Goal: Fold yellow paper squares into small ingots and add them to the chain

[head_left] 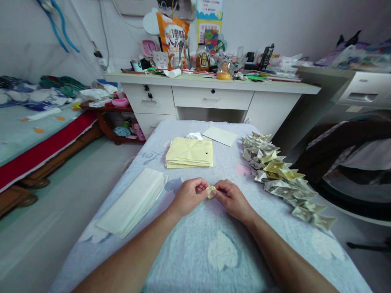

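Between my hands, low over the cloth-covered table (189, 252), is a small folded piece of yellow paper (211, 193). My left hand (192, 196) pinches its left side between thumb and fingers. On its right side, the thumb and fingers of my right hand (230, 198) are closed too. Just beyond the hands lies a stack of yellow paper sheets (189, 152). To the left is a long stack of folded whitish paper (131, 203). Rows of folded silver and gold paper pieces (284, 179) lie along the right side.
A pale card (220, 135) and a crumpled white tissue (194, 136) lie at the table's far end. Behind stands a white desk (214, 98) crowded with things. A bed (36, 134) is on the left, a washing machine (363, 97) on the right.
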`<state>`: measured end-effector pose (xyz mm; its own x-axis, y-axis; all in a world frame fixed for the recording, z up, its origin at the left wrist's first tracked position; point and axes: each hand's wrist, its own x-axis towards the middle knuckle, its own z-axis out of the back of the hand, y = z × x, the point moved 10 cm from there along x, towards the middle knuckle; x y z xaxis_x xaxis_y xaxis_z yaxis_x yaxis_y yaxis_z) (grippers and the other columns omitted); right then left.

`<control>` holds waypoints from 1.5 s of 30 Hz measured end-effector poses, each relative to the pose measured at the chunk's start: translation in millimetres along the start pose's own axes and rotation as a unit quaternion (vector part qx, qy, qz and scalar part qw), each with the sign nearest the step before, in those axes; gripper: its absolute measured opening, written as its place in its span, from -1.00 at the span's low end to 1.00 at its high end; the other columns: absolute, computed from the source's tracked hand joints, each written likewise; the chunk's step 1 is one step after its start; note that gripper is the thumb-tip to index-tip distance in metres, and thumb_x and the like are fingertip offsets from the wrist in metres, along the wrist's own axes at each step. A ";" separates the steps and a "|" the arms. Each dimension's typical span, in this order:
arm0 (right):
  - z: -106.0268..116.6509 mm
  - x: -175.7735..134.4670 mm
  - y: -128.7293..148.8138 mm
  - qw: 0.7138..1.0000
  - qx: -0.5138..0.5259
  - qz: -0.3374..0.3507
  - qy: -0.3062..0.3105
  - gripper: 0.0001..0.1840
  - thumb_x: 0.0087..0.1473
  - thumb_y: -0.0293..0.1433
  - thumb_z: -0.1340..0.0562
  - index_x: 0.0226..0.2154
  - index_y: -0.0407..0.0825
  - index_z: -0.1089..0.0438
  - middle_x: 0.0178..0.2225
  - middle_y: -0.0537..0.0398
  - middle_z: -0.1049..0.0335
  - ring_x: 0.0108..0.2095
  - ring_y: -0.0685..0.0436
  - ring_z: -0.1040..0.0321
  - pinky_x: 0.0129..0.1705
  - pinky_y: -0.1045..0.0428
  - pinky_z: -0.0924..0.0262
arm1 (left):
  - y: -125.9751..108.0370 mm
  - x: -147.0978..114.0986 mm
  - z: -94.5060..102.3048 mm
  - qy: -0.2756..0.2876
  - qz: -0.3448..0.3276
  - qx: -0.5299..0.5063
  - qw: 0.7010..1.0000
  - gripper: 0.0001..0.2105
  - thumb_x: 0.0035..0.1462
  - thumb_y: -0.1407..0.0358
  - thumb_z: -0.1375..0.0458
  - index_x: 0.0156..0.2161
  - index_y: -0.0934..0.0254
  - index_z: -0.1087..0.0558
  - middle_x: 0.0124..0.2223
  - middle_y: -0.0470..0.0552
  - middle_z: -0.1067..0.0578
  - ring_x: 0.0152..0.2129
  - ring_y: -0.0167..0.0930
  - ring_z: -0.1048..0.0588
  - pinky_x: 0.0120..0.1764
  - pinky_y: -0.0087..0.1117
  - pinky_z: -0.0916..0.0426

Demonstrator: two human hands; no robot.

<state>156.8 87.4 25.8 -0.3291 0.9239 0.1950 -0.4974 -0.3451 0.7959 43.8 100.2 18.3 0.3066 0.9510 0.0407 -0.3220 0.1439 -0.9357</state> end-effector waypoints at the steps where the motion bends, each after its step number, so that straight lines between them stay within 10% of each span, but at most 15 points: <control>1: 0.4 0.0 -1.2 1.000 0.016 -0.003 -0.001 -0.79 0.14 -0.30 -0.16 -0.45 -0.04 -0.40 -0.47 0.11 -0.36 -0.36 -0.07 -0.24 -0.27 0.04 -0.06 | -1.4 0.1 0.7 -0.001 -0.007 -0.004 1.000 -0.87 0.00 0.29 -0.20 -0.37 0.35 -0.46 -0.47 -0.11 -0.40 -0.49 -0.51 -0.33 -0.40 -0.51 -0.22; 23: -4.7 -1.9 -6.0 0.992 0.119 -0.035 0.029 -0.69 0.15 -0.19 -0.12 -0.45 -0.06 -0.37 -0.49 0.14 -0.29 -0.41 -0.02 -0.19 -0.32 0.08 -0.08 | -34.8 -13.6 12.9 -0.055 -0.164 0.199 0.965 -0.83 0.17 0.25 -0.11 -0.39 0.26 -0.45 -0.41 -0.06 -0.47 -0.38 -0.41 -0.37 -0.29 -0.39 -0.21; 38: -4.6 -2.7 1.2 0.994 0.104 -0.032 0.023 -0.67 0.15 -0.16 -0.13 -0.46 -0.04 -0.38 -0.45 0.11 -0.34 -0.36 -0.05 -0.25 -0.27 0.07 -0.13 | -19.4 -8.2 4.4 -0.036 -0.070 0.100 0.992 -0.77 0.10 0.28 -0.09 -0.55 0.30 -0.34 -0.57 -0.14 -0.32 -0.58 -0.51 -0.28 -0.47 -0.49 -0.13; 45: -4.1 -2.1 -13.1 0.982 0.183 -0.056 0.009 -0.64 0.13 -0.12 -0.14 -0.46 -0.07 -0.36 -0.51 0.15 -0.28 -0.43 0.00 -0.18 -0.36 0.11 -0.08 | -17.2 -9.3 -2.7 0.015 -0.065 -0.042 0.997 -0.83 0.13 0.26 -0.09 -0.23 0.31 -0.40 -0.38 -0.08 -0.41 -0.43 -0.48 -0.37 -0.34 -0.50 -0.26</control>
<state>160.7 89.3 12.6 -0.3055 0.9482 0.0873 -0.2112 -0.1569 0.9648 48.9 88.2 33.0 0.3685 0.9168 0.1537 -0.2026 0.2406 -0.9492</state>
